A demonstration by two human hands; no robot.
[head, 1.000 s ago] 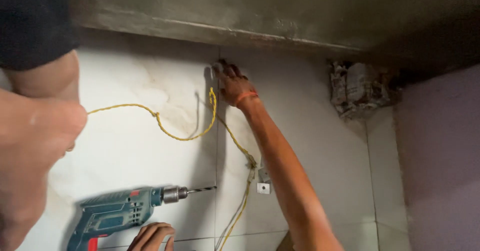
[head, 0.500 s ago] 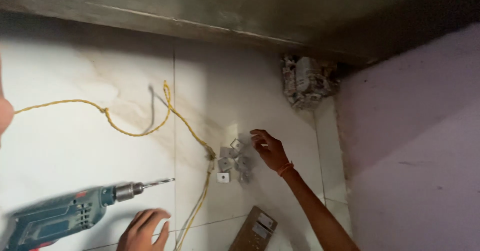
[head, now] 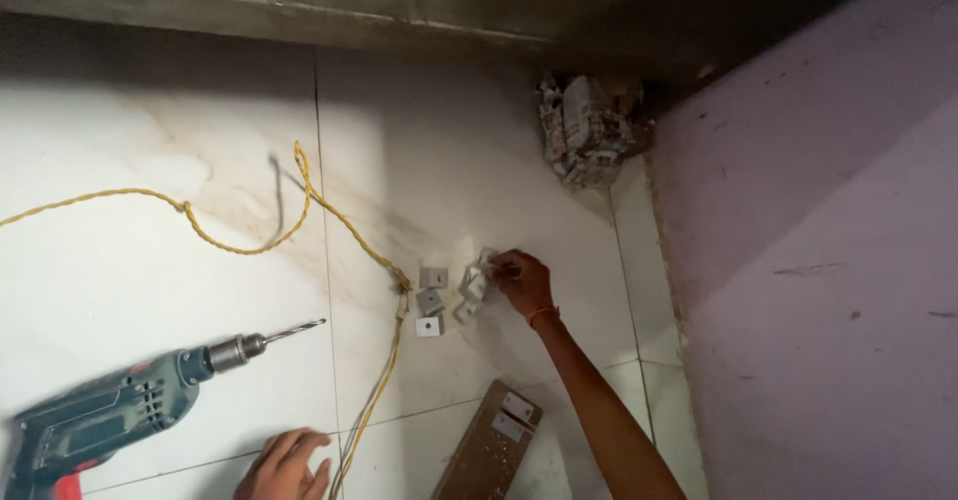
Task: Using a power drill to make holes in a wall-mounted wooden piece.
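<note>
My right hand (head: 524, 282) reaches out over the white tiled floor (head: 130, 280), its fingertips pinched on a small grey metal bracket (head: 486, 263). Several more brackets (head: 431, 301) lie just to its left. My left hand (head: 284, 465) rests flat on the floor at the bottom edge, fingers spread, beside a yellow twisted cord (head: 239, 249). A teal power drill (head: 110, 415) with a bit fitted lies to the left of that hand.
The yellow cord runs from the left edge, loops, and drops to the bottom edge. A brown board with white fittings (head: 491, 445) lies under my right forearm. Crumpled newspaper (head: 589, 126) fills the corner. A purple wall (head: 818, 260) rises on the right.
My right hand came down from the cord's upper loop to the brackets and closed on one. The view shifted right, and the large blurred hand at the left edge left the frame.
</note>
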